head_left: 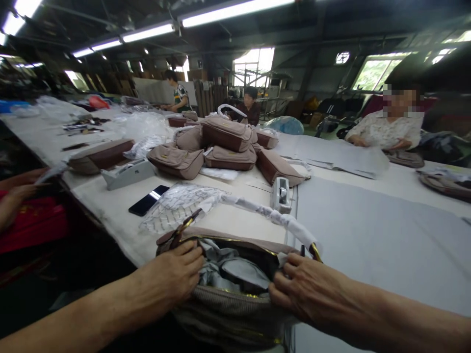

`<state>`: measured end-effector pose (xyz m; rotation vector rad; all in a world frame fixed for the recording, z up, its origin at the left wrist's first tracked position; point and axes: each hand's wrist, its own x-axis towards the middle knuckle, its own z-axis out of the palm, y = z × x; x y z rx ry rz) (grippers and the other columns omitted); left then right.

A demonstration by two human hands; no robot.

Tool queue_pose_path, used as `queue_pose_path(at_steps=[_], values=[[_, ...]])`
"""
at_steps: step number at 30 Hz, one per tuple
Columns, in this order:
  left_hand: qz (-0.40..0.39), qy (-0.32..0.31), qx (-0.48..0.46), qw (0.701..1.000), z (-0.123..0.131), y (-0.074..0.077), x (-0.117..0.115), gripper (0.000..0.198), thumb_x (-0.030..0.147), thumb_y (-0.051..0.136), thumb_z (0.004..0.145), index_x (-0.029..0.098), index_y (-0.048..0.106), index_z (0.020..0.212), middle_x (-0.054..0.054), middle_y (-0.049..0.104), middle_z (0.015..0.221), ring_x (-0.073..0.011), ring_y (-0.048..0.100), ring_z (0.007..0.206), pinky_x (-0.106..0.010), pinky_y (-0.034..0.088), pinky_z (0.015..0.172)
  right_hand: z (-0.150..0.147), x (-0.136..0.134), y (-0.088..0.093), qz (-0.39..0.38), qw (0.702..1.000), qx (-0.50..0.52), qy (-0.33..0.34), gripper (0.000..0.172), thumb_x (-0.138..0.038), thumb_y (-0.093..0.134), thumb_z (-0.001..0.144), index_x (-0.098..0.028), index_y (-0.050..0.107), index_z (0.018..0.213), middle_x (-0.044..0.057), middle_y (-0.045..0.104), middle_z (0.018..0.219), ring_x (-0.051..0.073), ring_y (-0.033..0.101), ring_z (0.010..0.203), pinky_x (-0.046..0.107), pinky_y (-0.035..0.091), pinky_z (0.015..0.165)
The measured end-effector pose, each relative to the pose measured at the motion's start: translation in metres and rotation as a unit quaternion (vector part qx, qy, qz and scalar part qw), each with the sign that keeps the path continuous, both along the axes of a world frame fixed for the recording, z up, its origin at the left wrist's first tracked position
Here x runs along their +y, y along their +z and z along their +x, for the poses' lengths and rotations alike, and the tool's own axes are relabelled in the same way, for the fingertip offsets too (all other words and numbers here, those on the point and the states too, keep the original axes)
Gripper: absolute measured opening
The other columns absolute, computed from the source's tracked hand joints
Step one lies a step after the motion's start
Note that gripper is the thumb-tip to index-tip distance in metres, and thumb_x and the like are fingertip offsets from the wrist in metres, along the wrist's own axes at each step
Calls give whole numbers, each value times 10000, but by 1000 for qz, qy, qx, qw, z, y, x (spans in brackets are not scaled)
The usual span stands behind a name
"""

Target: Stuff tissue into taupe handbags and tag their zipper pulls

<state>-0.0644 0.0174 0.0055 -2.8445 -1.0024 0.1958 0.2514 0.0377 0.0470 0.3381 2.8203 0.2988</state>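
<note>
Right in front of me at the table edge is a taupe handbag (235, 306) with its gold zipper open. Crumpled grey stuffing (235, 267) fills its inside. The bag's handle (257, 208), wrapped in white material, arches up behind the opening. My left hand (180, 267) is closed over the left end of the opening, fingers curled at the rim. At the right end, my right hand (294, 282) grips the rim near the zipper, fingers bent inward. A small white bit shows by its fingertips; its kind is unclear.
Several similar handbags (228, 135) lie piled ahead. A black phone (149, 200), patterned plastic wrap (180, 206), a grey tape dispenser (128, 174) and a smaller grey device (281, 193) rest on the table (368, 235). Co-workers sit across; another person's hands (16, 198) are at left.
</note>
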Motion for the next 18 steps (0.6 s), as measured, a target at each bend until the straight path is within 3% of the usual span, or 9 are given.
queue_pose_path(at_steps=[3, 6, 8, 11, 13, 15, 18], values=[[-45, 63, 56, 995, 7, 0, 5, 140, 268, 614, 815, 140, 671, 819, -108, 687, 819, -263, 638, 810, -429, 478, 849, -13, -1, 7, -52, 995, -82, -34, 236, -176, 679, 638, -153, 569, 845, 31, 602, 679, 172, 494, 537, 358, 348, 631], [-72, 118, 75, 988, 15, 2, 8, 187, 272, 567, 852, 131, 686, 822, -124, 692, 790, -282, 654, 757, -402, 502, 709, -27, 4, 10, -61, 981, -169, -68, 75, -117, 654, 666, -152, 611, 716, 36, 610, 589, 148, 466, 472, 326, 305, 539], [-79, 134, 75, 985, 19, 6, 8, 199, 255, 553, 858, 126, 695, 806, -133, 692, 777, -290, 657, 742, -405, 495, 697, -30, 7, 9, -52, 975, -196, -89, 109, -107, 602, 737, -168, 612, 647, 30, 601, 549, 144, 465, 455, 322, 310, 531], [-84, 150, 54, 984, 21, 17, 4, 118, 224, 594, 820, 147, 683, 819, -111, 687, 822, -279, 648, 776, -394, 494, 717, -23, 8, 8, -18, 984, -164, -64, 56, -220, 667, 731, -182, 635, 758, 38, 633, 675, 171, 525, 553, 363, 391, 668], [-86, 133, 26, 987, 22, 25, 1, 118, 221, 642, 774, 179, 664, 882, -88, 675, 927, -265, 628, 851, -375, 495, 746, -16, 6, 8, 4, 993, -113, -15, 375, -333, 787, 584, -176, 639, 892, 90, 645, 894, 226, 561, 731, 415, 405, 788], [-90, 82, 10, 993, 23, 28, -2, 127, 225, 654, 755, 202, 657, 880, -70, 667, 971, -256, 609, 897, -384, 482, 815, -11, 3, 8, 9, 996, -82, 13, 519, -394, 843, 445, -175, 658, 877, 125, 633, 1001, 294, 541, 891, 487, 376, 885], [-84, 67, 14, 994, 25, 21, -4, 126, 153, 553, 806, 182, 673, 785, -82, 685, 830, -244, 630, 802, -407, 472, 845, -16, 0, 8, -3, 991, -131, -17, 343, -382, 838, 458, -189, 673, 688, 83, 671, 745, 284, 569, 774, 599, 250, 980]])
